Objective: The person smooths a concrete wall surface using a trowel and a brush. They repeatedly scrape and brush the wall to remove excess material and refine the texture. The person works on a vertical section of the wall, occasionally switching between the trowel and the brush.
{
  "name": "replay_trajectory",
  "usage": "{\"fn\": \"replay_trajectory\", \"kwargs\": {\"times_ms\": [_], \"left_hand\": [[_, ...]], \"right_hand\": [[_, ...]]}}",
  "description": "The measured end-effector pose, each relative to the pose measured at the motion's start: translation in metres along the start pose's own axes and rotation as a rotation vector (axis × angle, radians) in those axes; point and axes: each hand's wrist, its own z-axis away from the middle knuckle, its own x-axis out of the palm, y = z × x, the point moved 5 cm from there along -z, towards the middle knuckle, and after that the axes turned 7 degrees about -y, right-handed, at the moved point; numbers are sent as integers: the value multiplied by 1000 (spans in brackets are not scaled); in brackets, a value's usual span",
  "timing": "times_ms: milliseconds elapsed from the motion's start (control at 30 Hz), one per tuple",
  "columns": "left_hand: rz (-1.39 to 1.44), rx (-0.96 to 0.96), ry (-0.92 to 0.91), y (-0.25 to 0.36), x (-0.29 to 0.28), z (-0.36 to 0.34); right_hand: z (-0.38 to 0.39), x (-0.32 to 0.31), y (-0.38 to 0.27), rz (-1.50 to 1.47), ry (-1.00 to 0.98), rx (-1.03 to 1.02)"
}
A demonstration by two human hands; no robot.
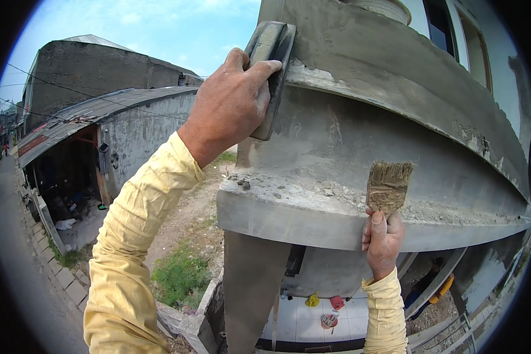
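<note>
My left hand (233,97) is wrapped round the handle of a plastering float (284,50). The float stands nearly upright at the left end of a grey rendered wall band (360,59); whether its face touches the wall is hidden. My right hand (384,239) grips a worn, mortar-caked brush (388,186) with its bristles pointing up. The brush is in front of a concrete ledge (295,206), on which crumbs of mortar (330,189) lie scattered. Between band and ledge runs a recessed grey wall (312,130).
Far below lie a white tiled floor (301,327), a yellow bag (312,300) and a red item (337,302). Another person (433,280) is below at right, partly hidden. A round pale container (386,7) stands up top. Left are a shed roof (100,109) and overhead wires.
</note>
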Motion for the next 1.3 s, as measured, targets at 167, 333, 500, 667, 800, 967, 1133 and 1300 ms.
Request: {"fn": "replay_trajectory", "kwargs": {"times_ms": [167,333,500,667,800,967,1133,1300], "left_hand": [[-7,228,-143,34,19,5],[-39,61,48,8,3,-16],[3,198,-10,25,27,-25],[303,222,156,18,-3,-39],[1216,-65,140,-81,3,-94],[1190,-67,157,-111,33,-133],[1147,-15,201,-106,63,-151],[1127,68,285,-112,69,-161]], "right_hand": [[0,-2,2,9,12,-21],[-1,-2,3,31,20,-14],[-1,-3,7,44,21,-37],[0,-5,5,36,44,2],[0,-3,3,45,47,10],[-1,1,1,17,53,8],[2,-2,1,57,80,1],[2,2,0,64,114,-13]]}}
